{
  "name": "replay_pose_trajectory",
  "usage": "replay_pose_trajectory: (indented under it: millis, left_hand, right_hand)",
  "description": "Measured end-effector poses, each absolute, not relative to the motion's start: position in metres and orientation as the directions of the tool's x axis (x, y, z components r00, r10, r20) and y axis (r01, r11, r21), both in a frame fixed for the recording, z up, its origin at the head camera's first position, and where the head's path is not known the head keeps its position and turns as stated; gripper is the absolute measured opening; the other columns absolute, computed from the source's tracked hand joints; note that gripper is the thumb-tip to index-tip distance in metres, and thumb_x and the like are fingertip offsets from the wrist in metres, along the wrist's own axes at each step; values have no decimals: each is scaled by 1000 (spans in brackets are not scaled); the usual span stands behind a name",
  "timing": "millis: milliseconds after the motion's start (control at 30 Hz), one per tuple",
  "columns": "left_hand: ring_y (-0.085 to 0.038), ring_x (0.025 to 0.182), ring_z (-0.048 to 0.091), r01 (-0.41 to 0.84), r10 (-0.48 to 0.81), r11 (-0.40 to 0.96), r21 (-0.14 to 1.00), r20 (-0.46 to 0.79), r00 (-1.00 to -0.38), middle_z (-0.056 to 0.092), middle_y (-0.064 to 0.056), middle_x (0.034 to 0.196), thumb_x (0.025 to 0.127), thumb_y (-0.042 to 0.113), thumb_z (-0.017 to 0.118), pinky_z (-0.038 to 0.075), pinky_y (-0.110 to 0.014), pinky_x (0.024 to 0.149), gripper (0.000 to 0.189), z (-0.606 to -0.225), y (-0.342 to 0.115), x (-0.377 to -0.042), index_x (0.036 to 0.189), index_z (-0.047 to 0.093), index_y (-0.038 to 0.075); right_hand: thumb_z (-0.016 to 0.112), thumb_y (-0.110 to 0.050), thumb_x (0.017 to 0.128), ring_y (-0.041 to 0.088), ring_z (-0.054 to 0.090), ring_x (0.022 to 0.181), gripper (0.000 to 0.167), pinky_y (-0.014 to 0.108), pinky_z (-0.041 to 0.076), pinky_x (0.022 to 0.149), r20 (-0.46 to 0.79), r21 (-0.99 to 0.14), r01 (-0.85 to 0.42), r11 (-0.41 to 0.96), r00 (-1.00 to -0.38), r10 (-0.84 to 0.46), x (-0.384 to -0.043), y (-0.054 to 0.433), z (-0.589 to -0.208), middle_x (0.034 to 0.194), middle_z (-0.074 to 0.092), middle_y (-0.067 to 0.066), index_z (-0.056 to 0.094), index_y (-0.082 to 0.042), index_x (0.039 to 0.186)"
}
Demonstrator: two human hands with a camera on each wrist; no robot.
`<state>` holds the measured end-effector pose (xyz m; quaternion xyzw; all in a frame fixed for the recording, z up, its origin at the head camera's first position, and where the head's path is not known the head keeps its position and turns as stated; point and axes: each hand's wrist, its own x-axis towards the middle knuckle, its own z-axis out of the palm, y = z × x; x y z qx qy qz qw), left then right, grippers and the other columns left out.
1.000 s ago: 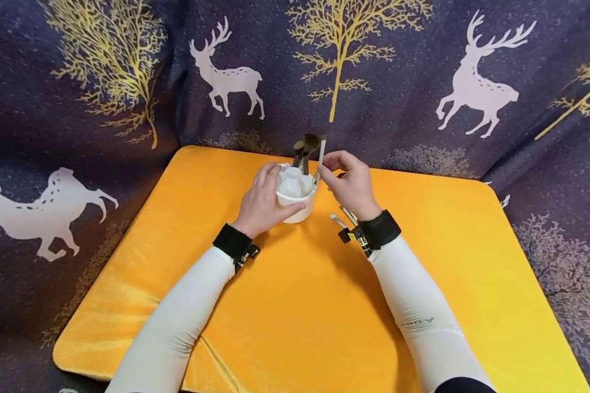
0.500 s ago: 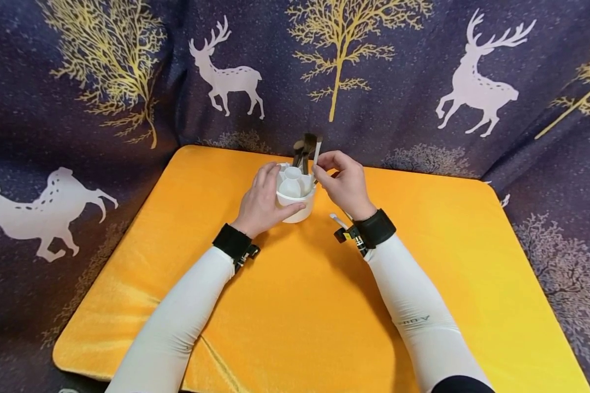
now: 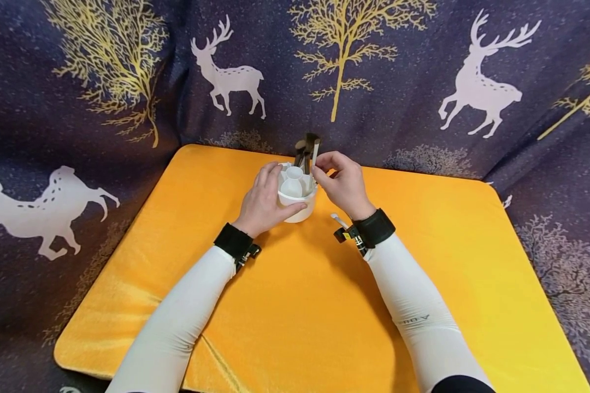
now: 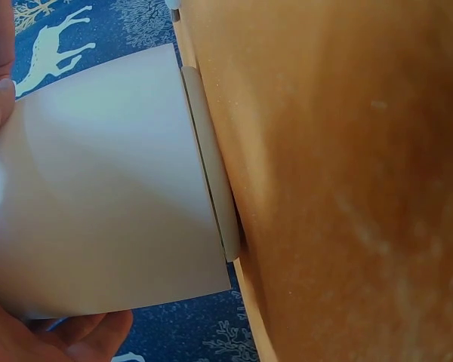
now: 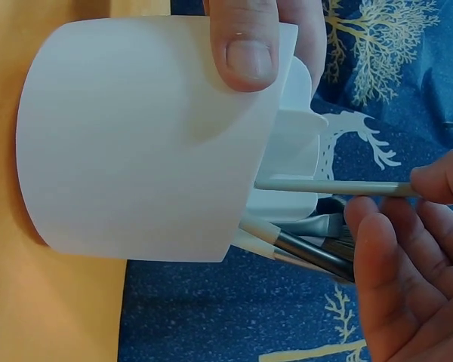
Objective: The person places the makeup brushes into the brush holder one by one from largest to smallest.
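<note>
Arguably, the slim brush (image 5: 332, 186) could be snagged on the dark brushes (image 3: 300, 146) bunched at about twelve o'clock in the white cup (image 3: 300, 213), if its handle is pushed down at a slant; its lower end is hidden behind the near wall, so the compartment entered cannot be told. The white cup, stood upright on the far middle of the table (image 3: 295, 305), might also be tipped if it is pressed harder from two o'clock than it is braced from nine. A loose slender item (image 3: 341, 221), seen on the table at about four o'clock from the white cup, could be brushed aside by the wrist camera (image 3: 346, 234) close beside it. By the right hand (image 3: 345, 183), at two o'clock, the slim brush is pinched between thumb and fingertips, almost no gap being left; by the left hand (image 3: 259, 201), at nine, the white cup is clasped, fingers and thumb spread widely round its wall.
</note>
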<state>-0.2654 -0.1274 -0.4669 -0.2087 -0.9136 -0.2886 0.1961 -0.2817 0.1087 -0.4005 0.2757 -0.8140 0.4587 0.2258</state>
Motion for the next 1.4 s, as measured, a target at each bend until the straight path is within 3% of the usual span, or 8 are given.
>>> replay_pose_trajectory:
  millis: [267, 567, 867, 1100, 1400]
  left_hand:
    - [-37, 138, 53, 489, 266, 746, 452, 471, -841, 40, -22, 166, 87, 65, 89, 63, -54, 93, 113, -467, -127, -265, 165, 40, 0]
    - [-37, 137, 54, 485, 266, 750, 450, 466, -844, 39, -22, 166, 87, 66, 89, 63, -53, 94, 113, -467, -127, -265, 165, 39, 1]
    - [-36, 139, 53, 482, 266, 747, 458, 459, -848, 39, -21, 167, 87, 67, 88, 62, -53, 97, 113, -465, -127, -266, 166, 39, 2]
    - [-36, 140, 52, 479, 266, 750, 455, 456, -849, 39, -21, 167, 86, 67, 89, 62, -53, 98, 114, -465, -127, -265, 166, 39, 2]
    - [-37, 142, 52, 497, 275, 749, 437, 478, -834, 40, -23, 166, 86, 66, 90, 61, -53, 100, 114, -467, -128, -265, 165, 41, 1]
  right_hand:
    - [82, -8, 102, 21, 69, 87, 14, 28, 54, 70, 612, -613, -662, 431, -743, -270, -280, 107, -401, 100, 77, 9, 78, -3, 114]
    - [82, -10, 103, 23, 70, 95, 16, 41, 57, 72, 631, -614, -672, 414, -733, -255, -280, 112, -399, 107, 76, 10, 78, -2, 116]
    - [79, -8, 104, 25, 71, 100, 14, 27, 53, 73, 644, -621, -663, 418, -736, -209, -279, 123, -397, 109, 76, 11, 78, -3, 117]
    - [79, -9, 105, 29, 71, 102, 12, 37, 54, 75, 640, -636, -650, 416, -746, -186, -278, 128, -397, 110, 76, 10, 78, -3, 116]
    - [79, -9, 105, 25, 71, 101, 13, 30, 53, 76, 649, -612, -649, 451, -738, -182, -277, 137, -399, 109, 76, 12, 79, -2, 116]
